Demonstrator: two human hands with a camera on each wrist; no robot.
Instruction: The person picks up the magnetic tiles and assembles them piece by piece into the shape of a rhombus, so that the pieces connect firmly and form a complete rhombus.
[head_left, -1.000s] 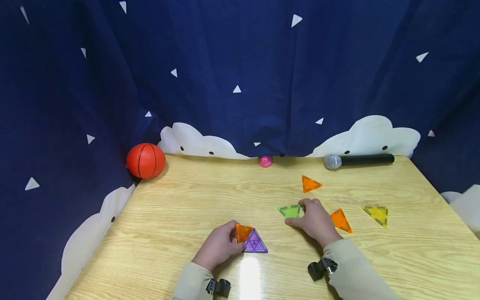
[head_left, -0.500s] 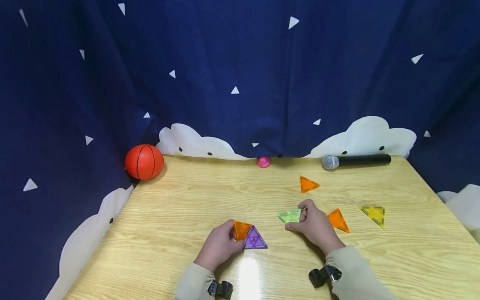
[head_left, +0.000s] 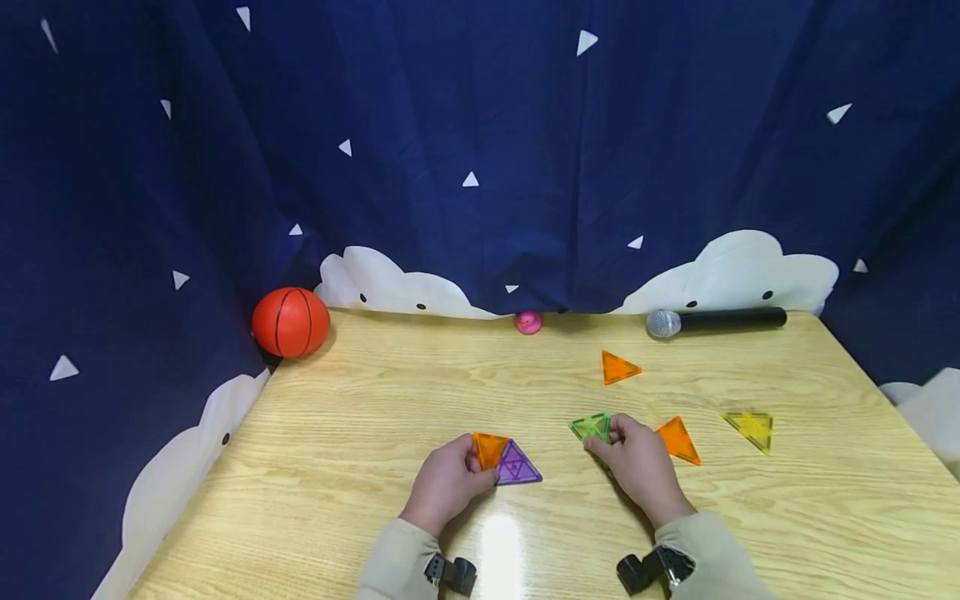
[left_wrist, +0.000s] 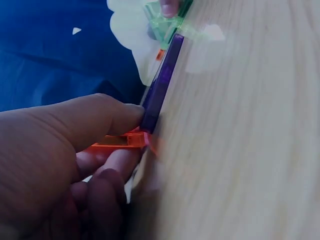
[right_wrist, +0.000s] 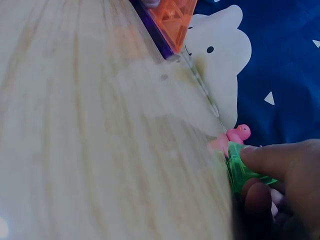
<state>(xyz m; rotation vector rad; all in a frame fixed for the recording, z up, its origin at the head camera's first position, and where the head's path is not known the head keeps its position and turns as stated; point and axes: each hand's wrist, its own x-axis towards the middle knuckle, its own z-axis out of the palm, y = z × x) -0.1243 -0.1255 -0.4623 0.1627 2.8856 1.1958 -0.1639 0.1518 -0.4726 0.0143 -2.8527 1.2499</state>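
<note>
1. Head view: I hold an orange tile point(head_left: 490, 448) and a purple tile point(head_left: 519, 465) in my left hand point(head_left: 442, 485), thumb and fingers curled in, low over the table point(head_left: 375, 383).
2. The pair touch along a seam and, seen from the left wrist, stand at an angle, my thumb against the purple.
3. My right hand point(head_left: 640, 463) pinches a green tile point(head_left: 589, 426) between thumb and fingers, apart from the pair.
4. Progress, as I judge it, is early: one join made, the green not yet attached.
5. Loose to the right lie a far orange tile point(head_left: 618, 367), a near orange tile point(head_left: 679, 442) and a yellow tile point(head_left: 753, 429), none in hand.
</note>
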